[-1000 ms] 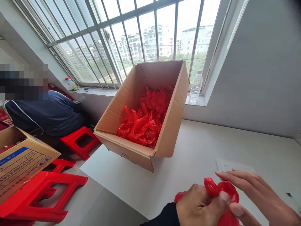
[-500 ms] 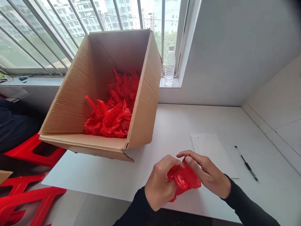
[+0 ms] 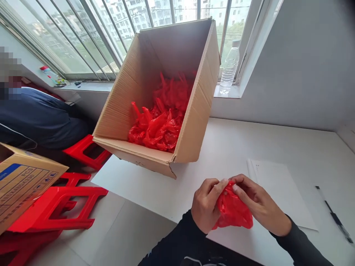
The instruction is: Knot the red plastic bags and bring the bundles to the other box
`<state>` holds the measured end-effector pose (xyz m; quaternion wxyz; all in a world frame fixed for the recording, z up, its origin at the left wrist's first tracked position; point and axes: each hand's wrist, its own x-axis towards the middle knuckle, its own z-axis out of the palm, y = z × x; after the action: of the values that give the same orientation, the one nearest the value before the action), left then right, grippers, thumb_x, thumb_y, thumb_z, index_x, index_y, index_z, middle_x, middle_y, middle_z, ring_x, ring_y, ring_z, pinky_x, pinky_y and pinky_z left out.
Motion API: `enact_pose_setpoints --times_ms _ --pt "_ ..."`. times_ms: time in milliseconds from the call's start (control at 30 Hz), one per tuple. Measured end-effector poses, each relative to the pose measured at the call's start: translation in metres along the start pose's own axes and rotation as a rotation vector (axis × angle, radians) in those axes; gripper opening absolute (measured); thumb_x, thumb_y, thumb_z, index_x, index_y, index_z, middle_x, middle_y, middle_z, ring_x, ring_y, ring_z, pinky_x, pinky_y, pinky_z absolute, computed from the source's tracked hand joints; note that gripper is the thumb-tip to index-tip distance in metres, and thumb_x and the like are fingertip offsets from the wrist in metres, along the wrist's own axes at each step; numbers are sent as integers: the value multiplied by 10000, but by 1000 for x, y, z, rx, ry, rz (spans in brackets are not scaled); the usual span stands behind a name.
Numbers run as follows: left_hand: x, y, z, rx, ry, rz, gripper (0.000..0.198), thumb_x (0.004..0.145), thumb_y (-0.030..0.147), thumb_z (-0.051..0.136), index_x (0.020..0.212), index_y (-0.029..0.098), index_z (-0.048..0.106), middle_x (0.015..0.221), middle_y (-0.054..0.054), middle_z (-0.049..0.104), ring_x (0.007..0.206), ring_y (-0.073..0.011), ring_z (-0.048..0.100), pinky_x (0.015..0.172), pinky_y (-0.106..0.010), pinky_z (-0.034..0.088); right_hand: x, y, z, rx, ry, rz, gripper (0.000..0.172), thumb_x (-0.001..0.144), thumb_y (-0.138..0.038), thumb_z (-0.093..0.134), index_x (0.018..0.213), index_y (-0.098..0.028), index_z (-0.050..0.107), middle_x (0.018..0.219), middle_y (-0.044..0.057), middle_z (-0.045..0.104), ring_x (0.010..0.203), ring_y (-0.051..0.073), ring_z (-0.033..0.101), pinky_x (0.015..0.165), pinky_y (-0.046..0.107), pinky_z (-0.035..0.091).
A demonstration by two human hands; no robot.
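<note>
A red plastic bag [image 3: 235,208] is gathered between my two hands, just above the front edge of the white table [image 3: 222,147]. My left hand [image 3: 205,205] is closed on its left side, thumb and fingers at the top. On the other side my right hand [image 3: 256,199] pinches the bag's upper part between thumb and fingers. What the bag contains, if anything, is hidden. Beyond my hands, a large open cardboard box [image 3: 191,122] lies tilted towards me with a heap of red plastic bags [image 3: 161,125] in it.
To the right lie white paper sheets [image 3: 280,188] and a black pen [image 3: 335,218]. A water bottle [image 3: 230,68] stands on the window sill. At left are red stools [image 3: 74,207], another cardboard box [image 3: 30,184] and a seated person in dark clothing [image 3: 41,114].
The view has turned left, so the other person and second box now show. My right fingers have closed on the bag's top, and the bag hangs more spread below my hands.
</note>
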<state>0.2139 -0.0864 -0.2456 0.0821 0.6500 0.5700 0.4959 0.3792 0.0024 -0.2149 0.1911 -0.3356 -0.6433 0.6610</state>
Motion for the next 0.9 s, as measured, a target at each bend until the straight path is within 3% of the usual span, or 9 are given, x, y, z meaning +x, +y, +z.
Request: enact_pose_setpoints --times_ms 167,300,367,467,567,667,767,900 --pt "-3 0 4 -81 2 -45 564 919 111 582 1450 284 502 1076 -94 618 950 -190 646 757 -313 581 -4 6 3 9 101 -20 211 970 -477 524 1052 -284 551 949 10 586 807 155 568 674 265 517" --pt "-3 8 1 -161 16 -121 508 908 154 612 1396 283 560 1058 -76 617 915 -173 645 754 -304 578 -6 5 -1 22 112 -52 272 924 -434 616 1150 -290 572 1101 51 598 1004 207 605 819 294 570" --pt "-2 16 -2 -190 9 -168 451 940 188 575 1384 264 570 1054 -76 625 918 -169 646 772 -306 579 -6 4 -4 31 107 -57 261 916 -417 629 1142 -291 595 1095 51 596 978 204 613 801 284 577" --pt "-5 24 -6 -204 12 -209 445 989 225 487 1432 254 527 1154 -98 618 1075 -208 606 893 -367 558 -5 2 -7 37 143 -69 183 930 -436 596 1007 -272 627 1006 41 585 911 193 610 718 255 572" --pt "-11 23 -8 -100 9 -191 476 1011 219 426 1483 269 464 1339 -107 545 1273 -256 474 1054 -454 460 -2 0 -5 38 208 -70 231 962 -478 528 972 -262 607 1188 57 584 1112 228 584 914 311 545" --pt "-14 15 -7 -33 -15 -140 514 1007 167 439 1506 288 422 1287 -101 553 1229 -243 478 1023 -434 464 2 -2 1 49 107 5 288 989 -509 462 1098 -271 579 1322 65 554 1195 229 553 1029 372 474" --pt "-13 8 -5 -52 -19 -113 531 991 110 452 1477 325 458 1134 -77 586 1092 -219 529 917 -386 501 8 -4 4 66 -48 78 369 1001 -525 427 1239 -265 536 1179 63 622 1075 211 602 951 383 497" --pt "-9 4 -6 -57 -21 -117 577 973 121 505 1506 314 392 1078 -62 616 995 -198 571 839 -341 530 9 -6 2 85 -164 57 346 994 -508 464 1061 -204 615 964 39 646 864 171 595 796 335 493"
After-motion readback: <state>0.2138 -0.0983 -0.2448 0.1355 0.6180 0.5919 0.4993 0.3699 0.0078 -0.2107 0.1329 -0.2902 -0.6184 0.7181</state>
